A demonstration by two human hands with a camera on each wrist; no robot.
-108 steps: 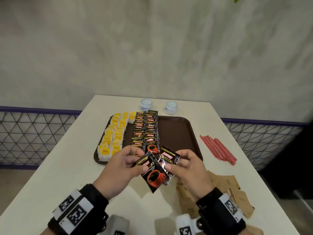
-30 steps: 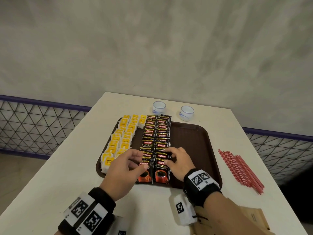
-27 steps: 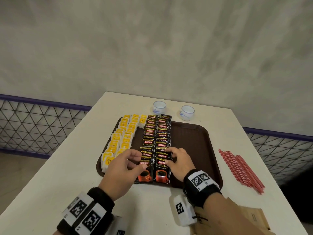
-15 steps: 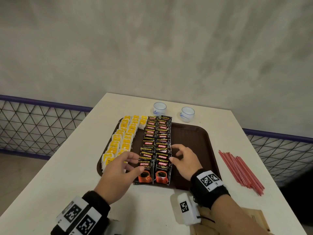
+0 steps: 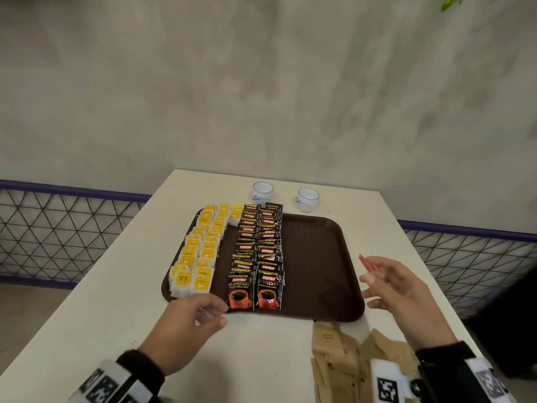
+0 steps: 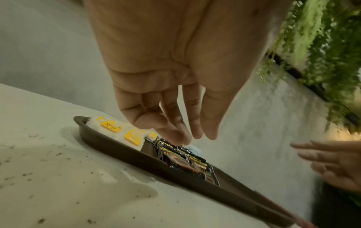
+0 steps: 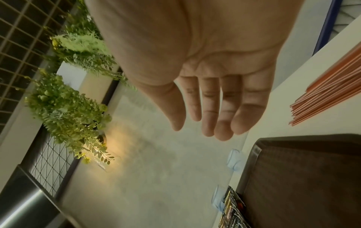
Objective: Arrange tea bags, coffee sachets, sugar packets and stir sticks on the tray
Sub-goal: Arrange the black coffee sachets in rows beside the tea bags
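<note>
1. On my head feed the brown tray point(image 5: 319, 257) sits mid-table, with two overlapping columns of black coffee sachets point(image 5: 257, 257) down its middle; the nearest pair read "KOPIKO SUPREMO" over a red cup.
2. Left of them on the tray lie rows of white tea bags point(image 5: 200, 254) with yellow tags; one tag seems to read "RELAX", though the print is too small for me to be sure.
3. My left hand point(image 5: 186, 330) hovers over the table at the tray's near rim, fingers loosely curled and holding nothing; its fingertips are just beside the nearest sachet, and I cannot tell whether they touch it.
4. My right hand point(image 5: 406, 298) floats off the tray's right edge, fingers spread and relaxed, palm empty.
5. The red stir sticks point(image 7: 328, 86) lie bundled on the table right of the tray, partly hidden behind that hand in the head view.
6. Brown sugar packets point(image 5: 340, 362) are heaped on the table near the tray's front right corner.
7. Two small white cups point(image 5: 263, 191) stand beyond the tray's far edge.
</note>
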